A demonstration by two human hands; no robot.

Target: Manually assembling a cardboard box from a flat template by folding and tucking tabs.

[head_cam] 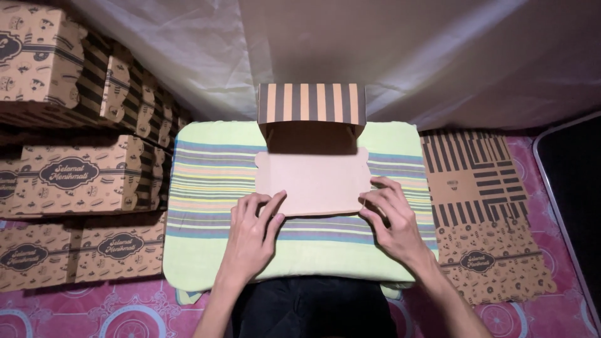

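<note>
Half-folded cardboard box sits centre of the striped cushion, w/ its striped back wall standing upright at 12 o'clock and the plain front flap lying flat toward the person. Probably laid this way so the flap can be pressed against a soft, level surface.

Left hand at approx 7 o'clock of the flap: fingers spread, tips resting on the flap's near left corner, pinning it down, not gripping anything. Right hand at approx 4 o'clock: fingers curled over the flap's near right corner, thumb tucked at the edge; looks like a light pinch on the card, though I can't tell for sure if the edge is actually clamped. Both hands mirror each other, which keeps the panel square.

Stack of finished boxes at 9 o'clock, well apart from the hands, piled in rows vs. the wall. Flat unfolded blanks at 3 o'clock, just beside the cushion, within easy reach of the right hand. Pink patterned mat below all; white cloth backdrop at 12.
</note>
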